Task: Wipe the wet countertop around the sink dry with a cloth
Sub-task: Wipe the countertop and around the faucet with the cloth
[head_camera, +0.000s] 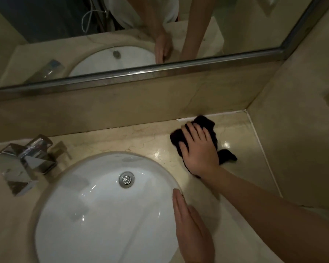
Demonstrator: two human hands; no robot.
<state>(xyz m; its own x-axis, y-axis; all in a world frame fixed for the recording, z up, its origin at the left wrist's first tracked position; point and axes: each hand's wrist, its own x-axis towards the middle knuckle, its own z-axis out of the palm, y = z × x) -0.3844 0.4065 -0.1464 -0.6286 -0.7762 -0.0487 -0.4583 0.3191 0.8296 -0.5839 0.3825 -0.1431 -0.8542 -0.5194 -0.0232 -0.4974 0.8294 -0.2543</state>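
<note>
Right hand (198, 147): your flat fingers press the black cloth (207, 126) down — far right corner of surface (141, 137).
Left hand (190, 224): flat, holding nothing, at the sink (103, 205) rim.
Unwiped: left of cloth — right hand nearer.

My two arms are bare, with no sleeves on them. My right hand (199, 149) and my left hand (190, 226) have no gloves, rings or watch. In the mirror (235, 35) I can see my white top.
</note>
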